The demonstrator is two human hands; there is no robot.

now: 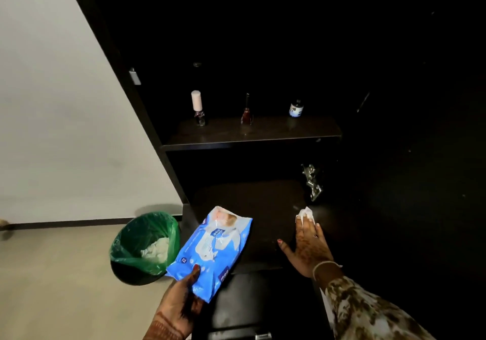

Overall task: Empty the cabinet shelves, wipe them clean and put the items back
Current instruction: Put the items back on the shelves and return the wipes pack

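Note:
A dark cabinet stands open with an upper shelf (pixel 302 132) and a lower shelf (pixel 249 200). On the upper shelf stand three small bottles: one with a white cap (pixel 197 108), a slim reddish one (pixel 246 112) and a short one with a white label (pixel 296 108). My left hand (pixel 178 305) holds a blue pack of wet wipes (pixel 210 250) in front of the lower shelf. My right hand (pixel 307 245) lies flat on the lower shelf's right side, pressing a white wipe (pixel 305 213) under its fingertips.
A bin with a green liner (pixel 147 245) stands on the floor left of the cabinet, with crumpled white wipes inside. A metal hinge (pixel 311 182) sits on the cabinet's right inner side. A white wall lies to the left. A dark drawer front (pixel 252 310) is below.

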